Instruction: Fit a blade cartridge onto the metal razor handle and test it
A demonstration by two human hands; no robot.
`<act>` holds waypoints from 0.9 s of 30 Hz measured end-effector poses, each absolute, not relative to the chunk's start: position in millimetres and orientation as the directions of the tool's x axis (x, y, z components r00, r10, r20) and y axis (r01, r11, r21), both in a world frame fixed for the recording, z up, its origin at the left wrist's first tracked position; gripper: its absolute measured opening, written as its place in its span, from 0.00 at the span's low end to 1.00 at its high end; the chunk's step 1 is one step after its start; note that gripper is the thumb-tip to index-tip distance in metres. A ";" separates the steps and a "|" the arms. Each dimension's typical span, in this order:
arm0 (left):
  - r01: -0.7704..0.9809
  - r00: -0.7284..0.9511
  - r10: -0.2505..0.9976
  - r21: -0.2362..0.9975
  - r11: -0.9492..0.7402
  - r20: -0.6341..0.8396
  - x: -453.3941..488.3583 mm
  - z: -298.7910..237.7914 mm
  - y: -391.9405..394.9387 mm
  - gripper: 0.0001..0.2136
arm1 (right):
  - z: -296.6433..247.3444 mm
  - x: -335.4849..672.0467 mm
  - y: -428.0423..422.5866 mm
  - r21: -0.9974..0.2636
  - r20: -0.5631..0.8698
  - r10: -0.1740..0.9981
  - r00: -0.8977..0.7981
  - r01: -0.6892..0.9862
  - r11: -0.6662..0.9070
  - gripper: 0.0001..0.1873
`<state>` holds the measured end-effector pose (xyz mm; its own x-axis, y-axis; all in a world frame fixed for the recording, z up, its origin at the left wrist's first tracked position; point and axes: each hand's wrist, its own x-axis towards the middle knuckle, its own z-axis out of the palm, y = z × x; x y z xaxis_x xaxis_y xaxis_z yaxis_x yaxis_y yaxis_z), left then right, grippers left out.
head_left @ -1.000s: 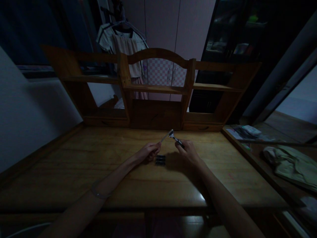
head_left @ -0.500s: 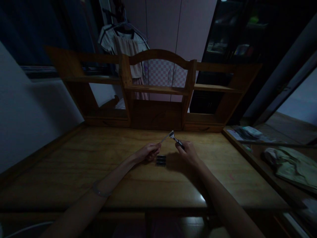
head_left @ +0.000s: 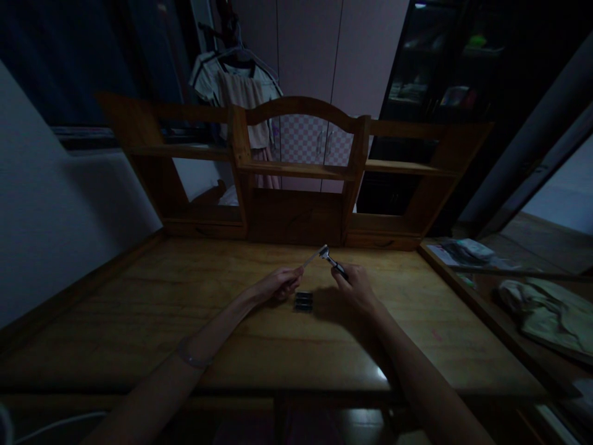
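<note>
My right hand (head_left: 356, 284) is closed around the dark handle of a razor (head_left: 336, 264), whose silver head points up and to the left. Closed fingers of my left hand (head_left: 281, 284) grip a thin pale stick (head_left: 314, 256), slim like a toothbrush. Its far end meets the razor head, though whether they touch is too small to tell. Just below and between the hands, a small clear pack with dark bars, like razor cartridges (head_left: 304, 301), lies flat on the wooden desk (head_left: 222, 352).
A wooden shelf unit (head_left: 296, 170) with small drawers rises along the desk's back edge. To the right, a lower surface carries plastic-wrapped items (head_left: 467, 250) and folded pale cloth (head_left: 544, 315). Clothes (head_left: 241, 86) hang behind the shelf. The room is dim.
The whole view has shifted slightly. Both hands keep their grips, and the razor and the stick stay together in nearly the same position.
</note>
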<state>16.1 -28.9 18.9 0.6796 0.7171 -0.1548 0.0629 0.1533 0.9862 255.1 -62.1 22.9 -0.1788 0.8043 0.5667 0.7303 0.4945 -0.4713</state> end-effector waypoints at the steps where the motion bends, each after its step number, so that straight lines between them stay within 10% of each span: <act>1: 0.068 0.679 0.717 0.986 0.152 -0.157 16.2 19.7 -29.1 0.24 | 22.8 254.8 -62.0 -0.487 0.571 0.806 -0.158 0.725 0.487 0.15; 27: 0.061 0.527 0.835 0.987 0.148 -0.158 14.8 3.2 -11.5 0.24 | 16.8 255.7 -51.0 -0.697 0.524 0.851 0.039 0.594 0.402 0.18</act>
<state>14.8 -11.5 3.2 0.5267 0.8353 -0.1579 0.0607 0.1483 0.9871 255.7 -51.0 16.8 0.0388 0.8506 0.5243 0.5941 0.4023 -0.6966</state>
